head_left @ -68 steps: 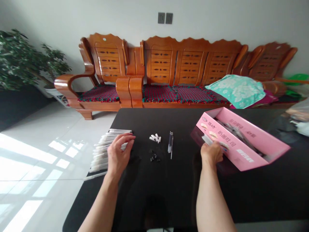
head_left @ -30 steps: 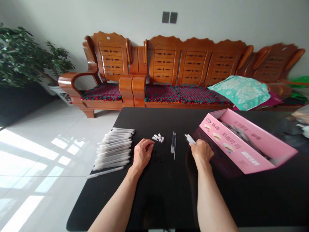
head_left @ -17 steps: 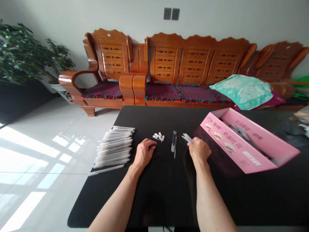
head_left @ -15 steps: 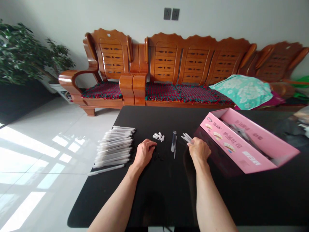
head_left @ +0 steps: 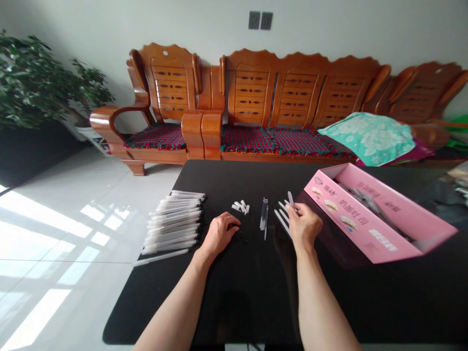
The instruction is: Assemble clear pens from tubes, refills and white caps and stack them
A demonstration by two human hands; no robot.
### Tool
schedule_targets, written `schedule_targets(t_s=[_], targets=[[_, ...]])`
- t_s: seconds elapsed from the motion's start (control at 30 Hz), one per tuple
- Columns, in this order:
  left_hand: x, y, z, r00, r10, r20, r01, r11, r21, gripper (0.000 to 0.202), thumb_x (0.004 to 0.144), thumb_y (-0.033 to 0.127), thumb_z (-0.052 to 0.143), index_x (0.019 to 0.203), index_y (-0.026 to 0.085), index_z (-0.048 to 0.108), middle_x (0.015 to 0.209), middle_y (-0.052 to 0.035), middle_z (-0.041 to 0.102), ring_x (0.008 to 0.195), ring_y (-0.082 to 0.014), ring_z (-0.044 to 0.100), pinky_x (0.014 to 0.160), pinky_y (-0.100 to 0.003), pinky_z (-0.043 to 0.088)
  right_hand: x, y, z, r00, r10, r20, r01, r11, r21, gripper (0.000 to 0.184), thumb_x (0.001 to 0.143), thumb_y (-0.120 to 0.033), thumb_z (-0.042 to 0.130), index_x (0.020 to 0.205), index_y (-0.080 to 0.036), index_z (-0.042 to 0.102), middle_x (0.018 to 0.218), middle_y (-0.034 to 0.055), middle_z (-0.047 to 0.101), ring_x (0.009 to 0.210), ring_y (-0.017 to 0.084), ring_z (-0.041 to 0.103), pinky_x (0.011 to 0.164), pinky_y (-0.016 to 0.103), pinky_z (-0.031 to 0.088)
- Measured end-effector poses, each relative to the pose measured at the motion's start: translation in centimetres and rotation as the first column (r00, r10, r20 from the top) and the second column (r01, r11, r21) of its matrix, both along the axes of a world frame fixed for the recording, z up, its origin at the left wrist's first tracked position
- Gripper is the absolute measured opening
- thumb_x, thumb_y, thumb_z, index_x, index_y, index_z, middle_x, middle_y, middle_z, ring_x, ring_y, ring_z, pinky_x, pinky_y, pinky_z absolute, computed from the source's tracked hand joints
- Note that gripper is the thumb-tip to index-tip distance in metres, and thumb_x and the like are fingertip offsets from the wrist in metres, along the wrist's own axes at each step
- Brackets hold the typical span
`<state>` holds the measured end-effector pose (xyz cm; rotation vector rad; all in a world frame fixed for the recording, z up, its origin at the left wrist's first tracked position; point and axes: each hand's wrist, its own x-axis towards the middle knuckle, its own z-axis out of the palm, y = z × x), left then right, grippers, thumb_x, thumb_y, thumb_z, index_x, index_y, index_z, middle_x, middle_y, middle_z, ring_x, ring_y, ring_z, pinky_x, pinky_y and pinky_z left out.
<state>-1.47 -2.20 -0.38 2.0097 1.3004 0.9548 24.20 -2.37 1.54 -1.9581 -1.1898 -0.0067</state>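
My right hand (head_left: pixel 304 224) rests on the black table (head_left: pixel 234 302) and pinches one clear pen tube (head_left: pixel 290 198), lifted upright at the fingertips. A couple more clear tubes (head_left: pixel 281 217) lie just left of that hand. My left hand (head_left: pixel 220 234) is curled, with its fingertips over a few small black pieces (head_left: pixel 239 237); I cannot see whether it grips one. Between the hands lie thin dark refills (head_left: pixel 264 219) and small white caps (head_left: pixel 241 207).
A row of several finished pens (head_left: pixel 173 222) lies at the table's left edge, one pen (head_left: pixel 161 257) apart near the rim. An open pink box (head_left: pixel 376 217) stands at the right. Wooden benches (head_left: pixel 256 107) line the wall; a plant (head_left: pixel 32 83) stands at the left.
My right hand left the pink box with clear tubes, laid them left of it, and now lifts one. My left hand moved from the pen row to the small black pieces.
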Motion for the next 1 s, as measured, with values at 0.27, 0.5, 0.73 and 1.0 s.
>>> schedule_targets(t_s=[0.27,0.5,0.73,1.0], targets=[[0.7,0.0,0.2,0.706,0.145,0.693,0.232,0.878,-0.42,0.03,0.074,0.036,0.075,0.091,0.013,0.071,0.088,-0.0078,0.072,0.071,-0.0147,0.066,0.063,-0.024,0.052,-3.3,0.5,-0.8,0.338,0.508,-0.792,-0.215,0.861,0.461,0.025,0.074,-0.037,0.072,0.077,-0.014,0.067,0.048,-0.0023,0.058,0.037,0.011,0.05,0.033,0.021,0.036],[0.5,0.1,-0.2,0.653,0.168,0.738,0.286,0.848,-0.446,0.033,0.074,0.035,0.077,0.097,0.013,0.072,0.09,-0.0075,0.072,0.071,-0.0121,0.065,0.065,-0.022,0.052,-4.2,0.3,-0.9,0.106,0.561,-0.821,-0.346,0.795,0.498,0.02,0.073,-0.03,0.074,0.081,-0.013,0.069,0.051,0.0006,0.065,0.039,0.014,0.057,0.034,0.023,0.046],[0.4,0.3,-0.2,0.938,0.15,0.314,-0.079,0.971,-0.227,0.02,0.08,0.031,0.066,0.092,0.017,0.074,0.071,-0.0025,0.068,0.062,-0.0141,0.061,0.058,-0.024,0.045,-3.3,0.7,-1.2,0.134,0.572,-0.809,-0.259,0.808,0.529,0.018,0.073,-0.029,0.072,0.078,-0.013,0.069,0.05,0.0003,0.064,0.038,0.013,0.056,0.033,0.022,0.044],[2.4,-1.2,0.6,0.964,0.159,-0.212,-0.125,0.978,0.164,0.014,0.082,0.024,0.067,0.094,0.024,0.074,0.092,-0.005,0.067,0.083,-0.0202,0.063,0.072,-0.029,0.048,-2.8,0.8,-1.1,0.156,0.554,-0.818,-0.19,0.829,0.526,0.016,0.071,-0.028,0.072,0.076,-0.013,0.069,0.05,-0.0001,0.064,0.037,0.012,0.055,0.033,0.021,0.042]])
